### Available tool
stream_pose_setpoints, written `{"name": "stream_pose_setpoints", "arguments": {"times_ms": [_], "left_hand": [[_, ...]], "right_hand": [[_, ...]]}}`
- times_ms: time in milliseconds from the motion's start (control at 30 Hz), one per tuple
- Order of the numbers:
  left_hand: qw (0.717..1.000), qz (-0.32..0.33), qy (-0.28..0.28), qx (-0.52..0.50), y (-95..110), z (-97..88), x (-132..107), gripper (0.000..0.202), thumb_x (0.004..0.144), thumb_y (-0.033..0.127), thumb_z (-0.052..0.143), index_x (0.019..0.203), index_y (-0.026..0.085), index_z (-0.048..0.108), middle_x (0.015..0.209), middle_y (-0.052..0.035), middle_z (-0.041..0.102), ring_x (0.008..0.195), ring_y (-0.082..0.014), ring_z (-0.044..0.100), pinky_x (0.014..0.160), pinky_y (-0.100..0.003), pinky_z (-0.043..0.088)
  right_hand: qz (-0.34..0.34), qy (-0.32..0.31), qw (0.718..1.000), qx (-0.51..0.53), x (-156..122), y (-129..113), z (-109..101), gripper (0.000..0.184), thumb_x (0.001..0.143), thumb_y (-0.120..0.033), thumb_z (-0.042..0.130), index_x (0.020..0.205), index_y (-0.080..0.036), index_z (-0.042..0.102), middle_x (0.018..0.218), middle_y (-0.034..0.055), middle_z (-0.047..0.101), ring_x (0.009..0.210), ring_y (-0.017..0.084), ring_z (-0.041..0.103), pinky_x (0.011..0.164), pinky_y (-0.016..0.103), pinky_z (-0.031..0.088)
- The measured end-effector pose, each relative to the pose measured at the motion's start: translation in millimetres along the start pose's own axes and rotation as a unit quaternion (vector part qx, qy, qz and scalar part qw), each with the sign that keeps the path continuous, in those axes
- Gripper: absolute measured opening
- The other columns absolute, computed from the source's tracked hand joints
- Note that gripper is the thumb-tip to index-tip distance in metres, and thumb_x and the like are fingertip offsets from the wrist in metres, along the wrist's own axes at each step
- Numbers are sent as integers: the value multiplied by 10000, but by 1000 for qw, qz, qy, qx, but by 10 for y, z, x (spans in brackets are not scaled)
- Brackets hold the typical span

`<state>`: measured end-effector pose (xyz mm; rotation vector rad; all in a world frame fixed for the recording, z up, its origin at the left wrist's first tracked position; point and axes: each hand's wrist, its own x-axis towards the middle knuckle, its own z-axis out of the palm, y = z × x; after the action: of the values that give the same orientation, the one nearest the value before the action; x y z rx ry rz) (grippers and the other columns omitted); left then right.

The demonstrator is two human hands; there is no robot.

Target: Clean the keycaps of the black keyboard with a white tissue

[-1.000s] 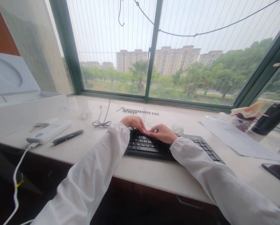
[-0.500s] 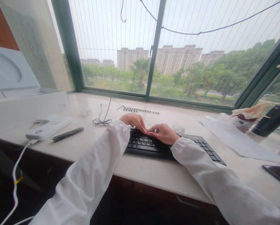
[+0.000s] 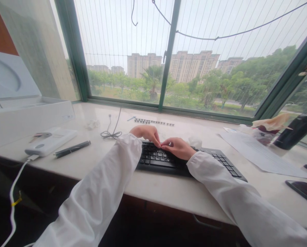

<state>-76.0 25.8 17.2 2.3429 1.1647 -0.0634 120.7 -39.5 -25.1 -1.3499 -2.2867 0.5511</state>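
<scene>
Hardly anything shifts since the earlier frame: the bare left hand and bare right hand stay over the long black plastic keyboard, fingertips meeting; I cannot tell whether either grips anything. Beyond the keyboard, small dark keycap-like pieces lie in 2 rows, apparently detached; work at the keyboard seems unfinished.

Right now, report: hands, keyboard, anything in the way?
Left hand and right hand close together over keyboard; grip unclear. Keyboard lying flat, partly hidden by hands. Crumpled white item near right hand; small dark pieces lined up beyond.
</scene>
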Motion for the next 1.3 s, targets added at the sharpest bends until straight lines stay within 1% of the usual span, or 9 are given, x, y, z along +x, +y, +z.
{"name": "stream_pose_setpoints", "arguments": {"times_ms": [167,300,467,567,667,767,900,1133,1300], "left_hand": [[1000,9,17,-5,0,7,4,510,536,589,782,933,268,788,751,13,692,744,-135,539,684,-235,379],[1000,1,24,-5,14,13,16,470,520,538,808,901,265,792,781,10,716,773,-143,570,691,-232,385],[999,-1,33,6,68,22,31,379,536,465,814,846,248,798,778,7,729,783,-155,590,696,-236,391],[999,-5,33,13,103,31,30,353,539,437,814,831,241,797,768,6,730,774,-156,593,696,-239,392],[999,-8,37,16,131,42,23,341,527,417,817,816,237,795,754,10,726,759,-152,592,683,-236,389],[999,-10,37,21,157,49,12,332,510,398,823,794,228,793,716,13,715,741,-151,590,655,-236,383],[999,-14,40,28,200,49,-8,292,515,365,820,767,221,789,685,15,703,727,-151,590,630,-236,381],[997,-19,53,50,300,52,-37,231,519,301,813,726,202,782,636,6,684,697,-153,583,617,-240,382],[998,-23,47,38,252,48,1,243,494,309,823,708,205,775,650,12,686,708,-148,585,612,-235,376]], "right_hand": [[3,-4,1000,3,-5,-23,-14,282,826,-378,606,966,-194,768,891,28,756,750,156,616,717,258,451],[5,-3,1000,14,8,-23,-24,274,800,-376,630,954,-204,777,900,23,757,755,160,621,720,255,451],[14,-21,998,50,46,38,-21,313,776,-410,644,948,-190,785,842,21,754,729,161,614,690,252,439],[32,-29,997,61,72,67,-28,338,757,-422,657,944,-172,785,818,23,748,724,164,608,678,256,431],[46,-40,997,55,96,67,-43,331,731,-416,677,932,-176,787,791,14,743,728,166,606,687,260,427],[47,-45,996,55,106,41,-53,311,707,-394,695,909,-176,789,790,14,743,743,172,612,700,264,432],[40,-30,998,47,89,-8,-49,266,710,-365,689,865,-174,789,793,24,747,740,170,620,694,259,438],[18,-7,1000,3,79,-17,-35,199,722,-346,685,797,-190,782,727,15,725,682,149,601,615,239,419],[26,-20,999,-5,120,-19,-65,197,707,-353,703,798,-201,789,738,13,734,692,154,606,624,243,428]]}}
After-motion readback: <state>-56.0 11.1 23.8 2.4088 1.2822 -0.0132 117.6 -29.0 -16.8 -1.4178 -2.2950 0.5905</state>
